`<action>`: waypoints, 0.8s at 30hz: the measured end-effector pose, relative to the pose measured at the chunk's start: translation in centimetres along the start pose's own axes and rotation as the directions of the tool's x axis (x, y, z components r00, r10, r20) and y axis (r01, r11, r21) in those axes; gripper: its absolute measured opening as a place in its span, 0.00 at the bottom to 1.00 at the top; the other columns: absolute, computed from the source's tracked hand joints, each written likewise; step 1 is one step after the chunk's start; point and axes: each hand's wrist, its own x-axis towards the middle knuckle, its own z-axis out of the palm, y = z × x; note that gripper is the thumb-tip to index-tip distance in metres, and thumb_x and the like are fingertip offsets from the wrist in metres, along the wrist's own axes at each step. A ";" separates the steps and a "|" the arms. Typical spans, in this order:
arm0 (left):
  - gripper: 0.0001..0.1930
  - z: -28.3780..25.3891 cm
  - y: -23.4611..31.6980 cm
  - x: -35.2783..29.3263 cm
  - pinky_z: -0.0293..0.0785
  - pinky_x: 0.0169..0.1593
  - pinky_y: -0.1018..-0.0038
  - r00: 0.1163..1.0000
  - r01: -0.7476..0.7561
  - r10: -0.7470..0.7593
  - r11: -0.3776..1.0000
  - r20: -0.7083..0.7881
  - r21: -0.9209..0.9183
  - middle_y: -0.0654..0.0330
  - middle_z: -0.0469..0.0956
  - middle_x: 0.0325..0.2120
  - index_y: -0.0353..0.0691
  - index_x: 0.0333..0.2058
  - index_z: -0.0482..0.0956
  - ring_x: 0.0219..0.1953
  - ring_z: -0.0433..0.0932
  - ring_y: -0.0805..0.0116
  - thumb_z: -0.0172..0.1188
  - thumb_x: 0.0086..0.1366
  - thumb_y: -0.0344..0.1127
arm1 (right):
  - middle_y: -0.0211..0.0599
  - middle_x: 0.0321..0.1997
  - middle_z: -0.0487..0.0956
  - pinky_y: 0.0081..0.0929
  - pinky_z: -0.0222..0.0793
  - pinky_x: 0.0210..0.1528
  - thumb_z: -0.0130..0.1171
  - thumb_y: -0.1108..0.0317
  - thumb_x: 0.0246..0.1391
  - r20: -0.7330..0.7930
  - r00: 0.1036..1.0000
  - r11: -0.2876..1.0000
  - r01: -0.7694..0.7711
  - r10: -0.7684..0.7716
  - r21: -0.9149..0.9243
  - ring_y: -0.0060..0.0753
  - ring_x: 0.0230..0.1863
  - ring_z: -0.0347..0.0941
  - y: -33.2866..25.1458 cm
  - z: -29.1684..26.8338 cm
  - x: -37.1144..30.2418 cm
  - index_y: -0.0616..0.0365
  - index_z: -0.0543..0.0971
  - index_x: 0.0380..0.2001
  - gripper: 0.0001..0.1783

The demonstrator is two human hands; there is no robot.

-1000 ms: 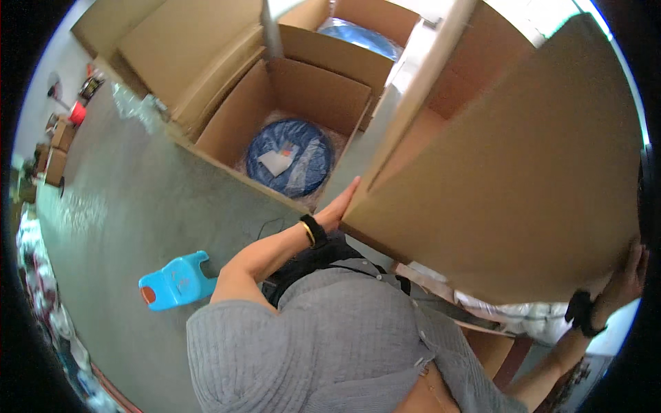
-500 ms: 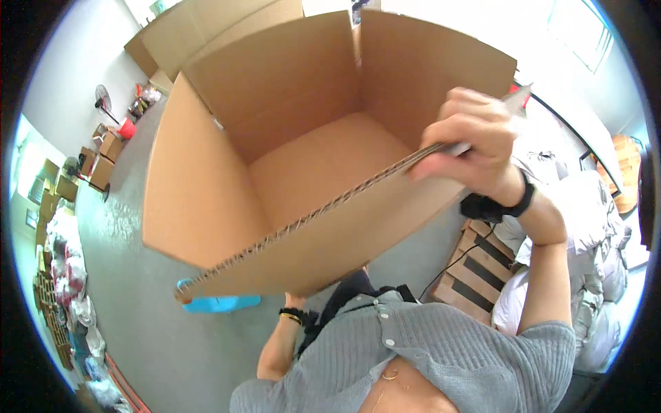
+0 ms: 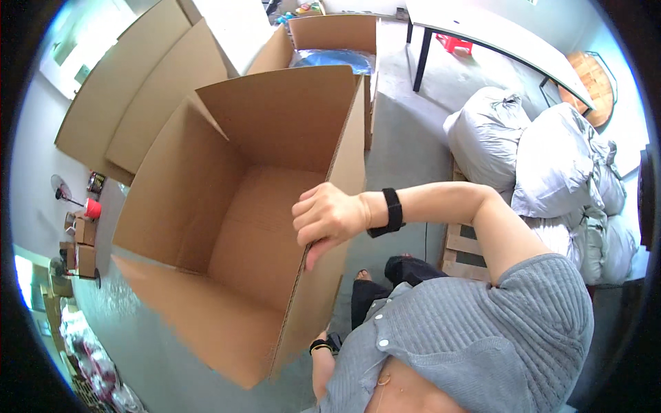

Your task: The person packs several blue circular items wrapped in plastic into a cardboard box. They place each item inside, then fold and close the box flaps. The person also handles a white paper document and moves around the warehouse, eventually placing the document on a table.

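A large open-topped cardboard box [image 3: 275,110] is tilted in front of me, its inside bare brown board. My right hand [image 3: 326,217] grips the top edge of the box's right wall, fingers curled over the inside and thumb along the outside. Low beside the same wall is my left hand [image 3: 322,337]. The box and my body hide most of its fingers, so its hold on the box cannot be made out.
Behind stands another open box [image 3: 330,29] with blue plastic-wrapped contents [image 3: 337,62]. Tall cardboard panels [image 3: 138,82] rise at the left. White sacks [image 3: 561,158] are piled on a wooden pallet [image 3: 463,244] at the right, below a white table [image 3: 509,34].
The box has turned, and its gripped wall has swung from slanting across to running away from me. My right hand has moved left and down with that edge. The other box has come into view.
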 end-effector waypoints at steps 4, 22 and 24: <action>0.29 2.5 0.6 0.8 0.42 0.63 0.48 1.000 0.030 -0.031 0.997 0.008 0.075 0.54 0.56 0.61 0.39 0.60 0.59 0.63 0.52 0.53 0.42 0.66 0.51 | 0.23 0.17 0.64 0.26 0.57 0.20 0.62 0.46 0.43 -0.067 0.997 0.998 0.047 -0.044 0.038 0.29 0.22 0.64 1.5 0.3 -1.1 0.50 0.66 0.16 0.23; 0.33 28.4 5.2 -4.3 0.64 0.53 0.45 0.820 -0.519 0.065 0.504 -0.569 -0.690 0.52 0.46 0.62 0.46 0.57 0.61 0.60 0.56 0.48 0.56 0.56 0.54 | 0.29 0.29 0.73 0.33 0.61 0.42 0.59 0.52 0.45 0.115 0.993 0.998 0.027 -0.034 0.061 0.33 0.38 0.68 11.3 -8.0 -10.9 0.52 0.74 0.27 0.15; 0.31 28.6 5.2 -5.0 0.66 0.52 0.46 0.845 -0.486 0.037 0.472 -0.534 -0.736 0.50 0.46 0.61 0.47 0.58 0.61 0.58 0.57 0.46 0.52 0.59 0.55 | 0.31 0.32 0.73 0.33 0.61 0.43 0.59 0.54 0.46 0.061 0.996 0.995 0.059 -0.065 0.085 0.33 0.40 0.68 11.3 -8.0 -11.1 0.52 0.73 0.31 0.15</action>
